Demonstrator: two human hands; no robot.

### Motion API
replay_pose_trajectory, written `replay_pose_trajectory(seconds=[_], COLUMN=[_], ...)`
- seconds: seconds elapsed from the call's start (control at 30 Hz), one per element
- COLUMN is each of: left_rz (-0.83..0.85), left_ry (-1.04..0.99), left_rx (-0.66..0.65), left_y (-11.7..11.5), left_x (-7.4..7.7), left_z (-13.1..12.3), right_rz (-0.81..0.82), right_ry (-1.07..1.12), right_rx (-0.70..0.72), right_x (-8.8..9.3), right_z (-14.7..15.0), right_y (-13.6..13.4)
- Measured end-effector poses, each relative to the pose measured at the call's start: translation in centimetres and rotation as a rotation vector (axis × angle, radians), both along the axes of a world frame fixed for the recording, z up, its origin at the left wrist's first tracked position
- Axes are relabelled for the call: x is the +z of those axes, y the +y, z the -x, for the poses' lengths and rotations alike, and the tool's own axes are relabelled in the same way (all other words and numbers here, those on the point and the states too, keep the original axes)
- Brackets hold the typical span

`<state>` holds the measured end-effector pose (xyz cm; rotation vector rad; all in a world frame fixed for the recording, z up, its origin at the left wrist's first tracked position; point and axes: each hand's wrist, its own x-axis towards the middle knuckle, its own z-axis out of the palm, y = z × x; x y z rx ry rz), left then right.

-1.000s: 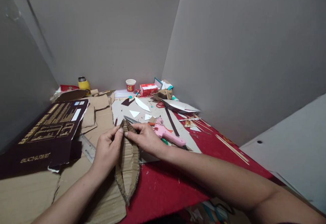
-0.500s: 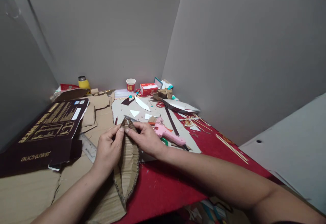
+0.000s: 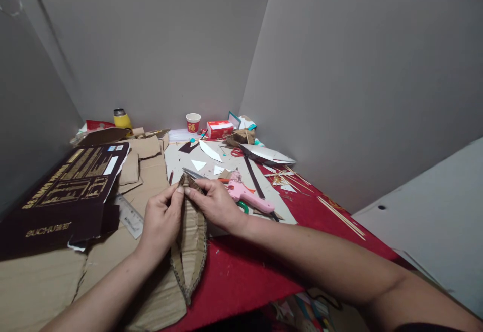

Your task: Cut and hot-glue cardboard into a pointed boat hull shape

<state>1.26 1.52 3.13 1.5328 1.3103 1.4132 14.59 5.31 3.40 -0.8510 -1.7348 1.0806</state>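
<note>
A boat-shaped cardboard piece (image 3: 192,241) with raised, rough-edged sides points away from me near the front of the table. My left hand (image 3: 162,216) pinches its far tip from the left, thumb on the inner side. From the right, my right hand (image 3: 215,203) pinches the same tip, the two thumbs almost touching. Just beyond the tip lie the blades of scissors (image 3: 192,173), partly hidden by my right hand. A pink glue gun (image 3: 249,196) rests right of my right hand.
Dark printed cardboard (image 3: 71,196) and a clear ruler (image 3: 130,216) lie left. Behind stand a yellow bottle (image 3: 122,119), a paper cup (image 3: 193,123) and a red box (image 3: 219,129). A silvery pointed shape (image 3: 267,154) and thin sticks (image 3: 341,216) lie right.
The cardboard's two sides are pressed closer together at the far tip, where a gap showed earlier. Both hands keep their pinch. The view has shifted slightly.
</note>
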Motion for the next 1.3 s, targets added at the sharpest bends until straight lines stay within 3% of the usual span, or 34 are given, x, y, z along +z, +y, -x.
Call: replay_pose_trajectory(seconds=[0.37,0.73,1.3], left_rz=[0.057,0.039,0.039], left_ry=[0.011,0.026,0.086], left_rx=[-0.039,-0.024,-0.028], left_y=[0.00,0.48,0.13], left_x=[0.77,0.21,0.77], left_z=[0.00,0.42,0.12], right_rz=[0.074,0.093,0.087], right_ry=[-0.009,0.037,0.018], right_rx=[-0.033,-0.022,-0.063], right_x=[0.27,0.03,0.36], right_z=[0.14,0.26,-0.01], right_y=[0.15,0.37,0.36])
